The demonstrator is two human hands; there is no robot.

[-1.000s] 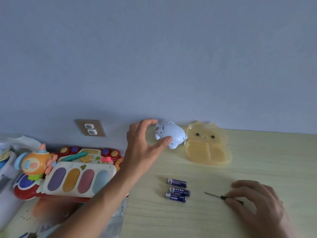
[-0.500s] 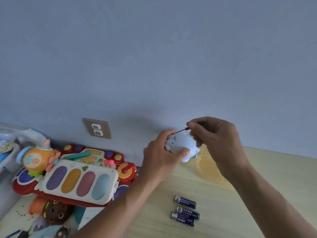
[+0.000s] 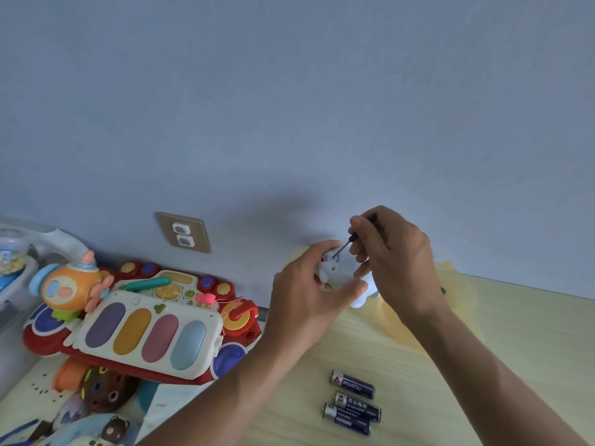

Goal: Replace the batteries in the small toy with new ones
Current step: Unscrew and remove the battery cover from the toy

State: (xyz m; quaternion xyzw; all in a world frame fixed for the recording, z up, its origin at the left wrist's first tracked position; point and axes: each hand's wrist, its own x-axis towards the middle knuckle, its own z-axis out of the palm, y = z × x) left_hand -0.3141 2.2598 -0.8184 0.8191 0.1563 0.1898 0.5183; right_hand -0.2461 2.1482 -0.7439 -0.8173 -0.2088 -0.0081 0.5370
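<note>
Two hands work above the wooden table (image 3: 483, 365). Left hand (image 3: 309, 294) clasps the small pale-blue toy (image 3: 335, 272); right hand (image 3: 396, 259) pinches a small screwdriver (image 3: 346, 244), tip at the battery cover. Step judged: unscrewing. Next needs steady turning, tip seated. Three fresh batteries (image 3: 352, 402) lie nearer.

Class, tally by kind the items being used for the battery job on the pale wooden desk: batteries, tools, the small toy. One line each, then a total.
Dark blue cylindrical batteries: 3
Thin black-handled screwdriver, in the right hand: 1
Small pale blue plastic toy, in the left hand: 1
Total: 5
</note>
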